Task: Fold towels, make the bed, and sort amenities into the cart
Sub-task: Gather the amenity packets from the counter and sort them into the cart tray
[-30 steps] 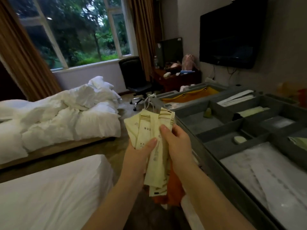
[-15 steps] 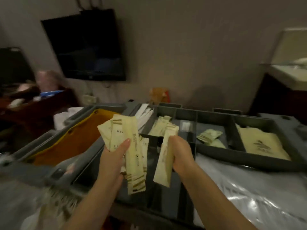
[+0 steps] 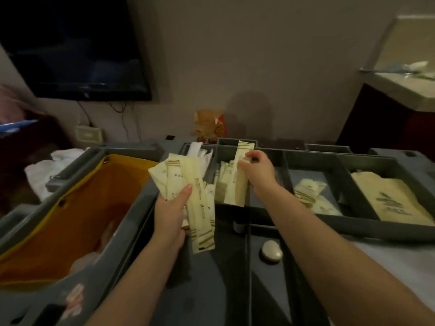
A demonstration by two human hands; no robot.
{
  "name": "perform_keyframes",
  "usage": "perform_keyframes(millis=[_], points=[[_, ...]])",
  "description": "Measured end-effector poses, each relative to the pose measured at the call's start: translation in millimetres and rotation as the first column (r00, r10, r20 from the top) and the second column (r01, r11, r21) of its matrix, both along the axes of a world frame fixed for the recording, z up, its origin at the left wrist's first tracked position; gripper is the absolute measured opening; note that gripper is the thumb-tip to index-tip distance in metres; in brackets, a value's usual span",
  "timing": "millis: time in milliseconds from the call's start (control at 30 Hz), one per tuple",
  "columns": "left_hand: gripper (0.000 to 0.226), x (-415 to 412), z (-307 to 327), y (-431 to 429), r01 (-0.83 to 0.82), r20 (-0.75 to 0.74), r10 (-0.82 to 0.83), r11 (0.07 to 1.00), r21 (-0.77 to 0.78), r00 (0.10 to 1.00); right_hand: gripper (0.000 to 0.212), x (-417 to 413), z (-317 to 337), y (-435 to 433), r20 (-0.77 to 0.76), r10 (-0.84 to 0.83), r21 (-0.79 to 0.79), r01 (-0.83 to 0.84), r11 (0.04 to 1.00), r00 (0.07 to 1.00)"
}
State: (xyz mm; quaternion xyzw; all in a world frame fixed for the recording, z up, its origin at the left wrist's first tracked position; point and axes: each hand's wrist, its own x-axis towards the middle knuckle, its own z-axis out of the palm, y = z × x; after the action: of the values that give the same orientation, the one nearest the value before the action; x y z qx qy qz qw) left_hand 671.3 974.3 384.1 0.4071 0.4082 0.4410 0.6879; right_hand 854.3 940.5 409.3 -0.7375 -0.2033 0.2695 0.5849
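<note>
Cream packets [image 3: 186,184] bear brown stripes, slightly crumpled.

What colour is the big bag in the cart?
Orange, with a yellow rim; the head view shows the bag best.

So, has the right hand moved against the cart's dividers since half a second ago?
Yes. The right hand, holding one packet, went forward, away from the person: from in front of the cart's back row to over its packet compartment.

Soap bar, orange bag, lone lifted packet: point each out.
Soap bar [image 3: 272,251]: head view, middle of its top.
Orange bag [image 3: 77,208]: head view, inner side wall.
Lifted packet [image 3: 244,148]: head view, striped upper end.
</note>
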Motion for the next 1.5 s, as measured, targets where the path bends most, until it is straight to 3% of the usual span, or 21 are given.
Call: perform_keyframes(millis=[67, 133, 267, 333, 400, 500, 633, 700, 867, 1133, 1267, 1367, 1433, 1500], points=[[0.036, -2, -3, 10, -0.009, -0.032, 0.008, 1.000, -0.002, 0.999, 0.019, 3, -9, 30, 0.064, 0.044, -0.048, -0.041, 0.998, 0.997], [0.032, -5, -5, 19, -0.026, -0.034, 0.025, 1.000, -0.004, 0.999, 0.031, 6, -21, 55, 0.131, 0.112, -0.169, -0.089, 0.982, 0.985], [0.031, -6, -7, 30, -0.007, -0.044, 0.007, 1.000, -0.003, 0.999, 0.039, 8, -44, 74, 0.224, 0.443, -0.525, -0.275, 0.805, 0.868], [0.032, -7, -7, 34, 0.017, -0.050, -0.017, 1.000, -0.003, 0.999, 0.045, 8, -49, 74, 0.315, 0.479, -0.583, -0.232, 0.779, 0.819], [0.033, -6, -7, 36, 0.042, -0.049, -0.042, 0.999, -0.013, 0.998, 0.053, 1, -45, 64, 0.433, 0.397, -0.503, -0.149, 0.851, 0.809], [0.037, -5, -11, 36, 0.077, -0.030, -0.079, 0.996, -0.047, 0.996, 0.034, -25, -28, 36, 0.412, 0.253, -0.245, -0.161, 0.956, 0.876], [0.034, -5, -12, 31, 0.119, 0.006, -0.118, 0.992, -0.047, 0.993, 0.008, -69, -14, -3, 0.329, 0.325, -0.109, -0.307, 0.946, 0.886], [0.036, -4, -11, 28, 0.141, 0.019, -0.140, 0.990, -0.025, 0.990, 0.013, -85, -16, -14, 0.324, 0.299, -0.087, -0.286, 0.954, 0.898], [0.044, 3, -12, 15, 0.191, -0.011, -0.191, 0.981, 0.024, 0.982, 0.049, -100, -20, -26, 0.364, 0.252, -0.158, -0.207, 0.965, 0.897], [0.031, 2, -12, 16, 0.178, -0.003, -0.179, 0.983, -0.040, 0.984, 0.027, -102, -30, -27, 0.195, 0.164, -0.001, -0.167, 0.986, 0.967], [0.031, 2, -10, 21, 0.158, 0.061, -0.152, 0.981, -0.112, 0.986, 0.024, -97, -28, -26, 0.119, 0.060, 0.025, -0.063, 0.998, 0.991], [0.027, 3, -9, 22, 0.115, 0.101, -0.103, 0.986, -0.117, 0.989, 0.035, -87, -22, -22, 0.074, -0.029, 0.052, 0.025, 0.998, 0.997], [0.023, 2, -8, 25, 0.084, 0.118, -0.071, 0.990, -0.111, 0.990, 0.036, -72, -14, -13, 0.089, -0.080, 0.053, 0.075, 0.996, 0.993], [0.025, 2, -7, 26, 0.065, 0.132, -0.050, 0.992, -0.111, 0.990, 0.025, -52, -5, 2, 0.201, -0.079, -0.027, 0.086, 0.996, 0.976]])
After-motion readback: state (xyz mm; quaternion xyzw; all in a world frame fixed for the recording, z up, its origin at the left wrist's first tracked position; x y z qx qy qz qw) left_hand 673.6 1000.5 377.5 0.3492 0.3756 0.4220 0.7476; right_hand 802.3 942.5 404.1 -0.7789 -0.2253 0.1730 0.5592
